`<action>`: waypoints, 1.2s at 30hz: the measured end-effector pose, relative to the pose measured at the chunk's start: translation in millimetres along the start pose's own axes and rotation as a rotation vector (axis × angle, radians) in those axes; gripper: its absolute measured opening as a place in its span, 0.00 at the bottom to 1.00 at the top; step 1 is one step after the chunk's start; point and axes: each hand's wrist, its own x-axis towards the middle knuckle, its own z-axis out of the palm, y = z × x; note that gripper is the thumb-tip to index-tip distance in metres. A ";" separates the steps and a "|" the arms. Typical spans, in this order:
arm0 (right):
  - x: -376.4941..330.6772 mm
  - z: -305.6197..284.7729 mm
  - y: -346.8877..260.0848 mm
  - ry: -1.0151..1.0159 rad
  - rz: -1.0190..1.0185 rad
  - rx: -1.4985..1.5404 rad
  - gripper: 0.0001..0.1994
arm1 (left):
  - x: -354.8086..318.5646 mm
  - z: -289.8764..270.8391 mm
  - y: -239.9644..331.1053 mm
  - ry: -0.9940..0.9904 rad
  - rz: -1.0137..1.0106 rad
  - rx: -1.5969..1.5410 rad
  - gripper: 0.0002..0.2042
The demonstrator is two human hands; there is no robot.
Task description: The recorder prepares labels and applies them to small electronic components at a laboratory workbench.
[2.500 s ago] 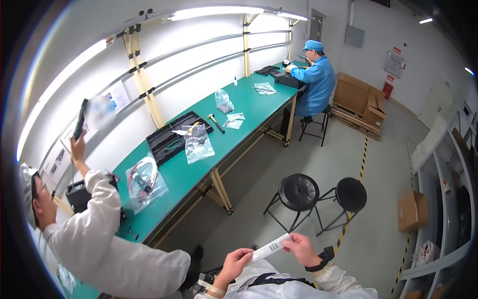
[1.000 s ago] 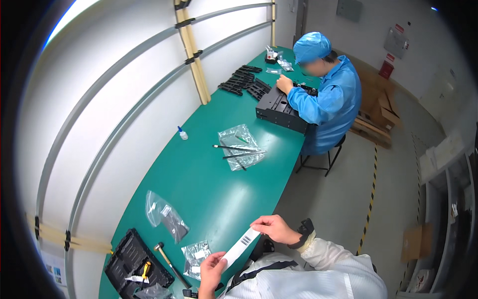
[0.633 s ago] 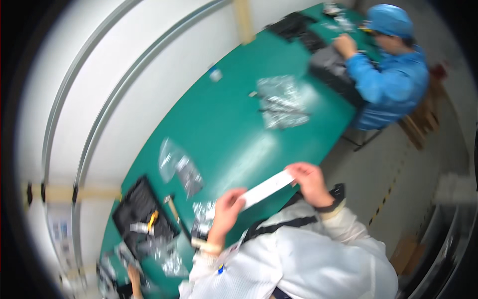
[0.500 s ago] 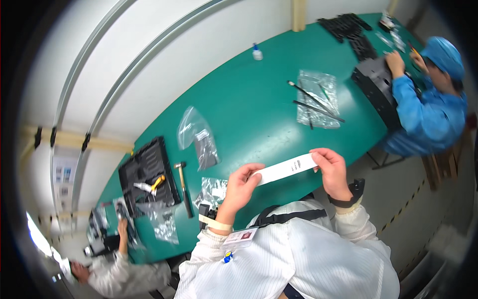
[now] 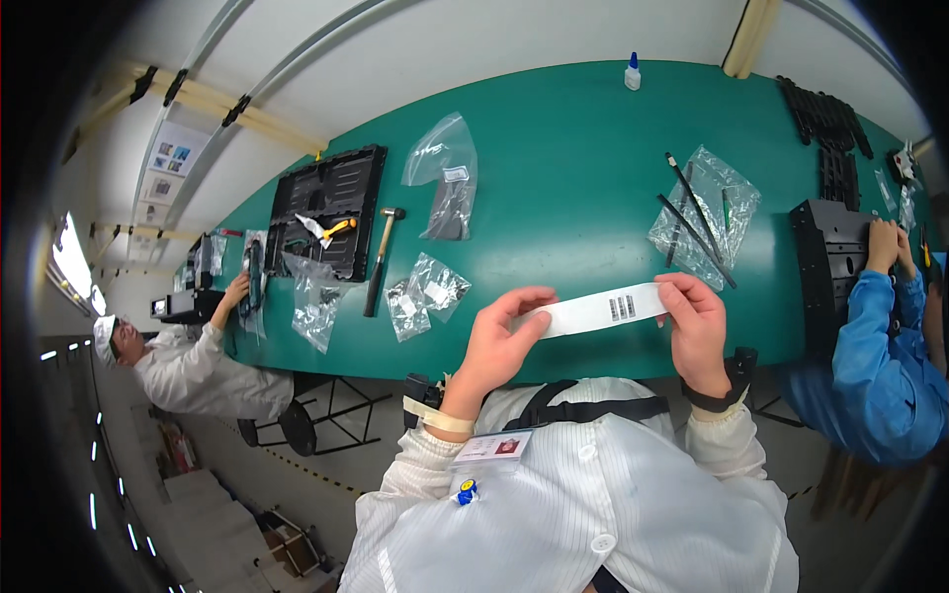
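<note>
My view has swung left to the table, where I have left hand and right hand pinching a white strip at both ends, likely checking it, with steadiness wanted next.

**Printed Markings: No Legible Wording**

The white strip bore a dark printed block of bar-like lines, positioned toward its right end. The badge on the white garment carried fine print and a small portrait on a red ground. On the green surface, left of centre, a clear bag between the far and near edges displayed a white label. Closer to the near edge, a smaller bag displayed another pale label. Beyond the surface's left end, wall sheets showed picture blocks.
</note>
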 end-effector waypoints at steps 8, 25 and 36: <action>3.2 16.0 9.2 -0.155 0.028 0.000 0.09 | -18.5 18.4 7.4 0.282 0.290 0.279 0.16; -16.0 52.7 28.0 -0.378 0.249 0.047 0.06 | -34.2 26.1 5.5 0.160 0.030 -0.325 0.10; -20.2 50.0 30.5 -0.415 0.270 0.051 0.06 | -33.2 28.0 9.3 0.137 0.063 -0.348 0.10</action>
